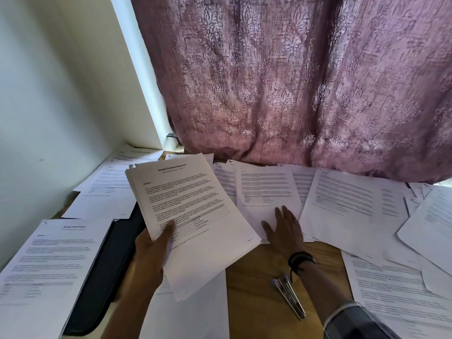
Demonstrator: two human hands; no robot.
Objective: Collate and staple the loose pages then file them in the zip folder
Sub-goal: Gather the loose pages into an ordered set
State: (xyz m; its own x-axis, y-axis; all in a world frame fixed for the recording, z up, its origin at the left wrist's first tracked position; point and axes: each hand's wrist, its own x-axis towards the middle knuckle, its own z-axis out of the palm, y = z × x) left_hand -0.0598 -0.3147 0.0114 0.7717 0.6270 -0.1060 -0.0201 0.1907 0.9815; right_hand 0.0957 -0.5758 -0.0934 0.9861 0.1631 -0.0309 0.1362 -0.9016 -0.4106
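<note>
Paper stack (195,211) pinched in left grip (149,250), held over bench (256,265). Right grip (285,230) spread flat on loose page (266,187): slide it out singly, check order, square edges before stapler (288,296), lying near wrist.

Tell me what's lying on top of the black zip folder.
A printed document overlaps the left side of the zip folder, and loose pages cover its far end. The left hand blocks part of its right edge. Its extent beneath them is hidden.
</note>
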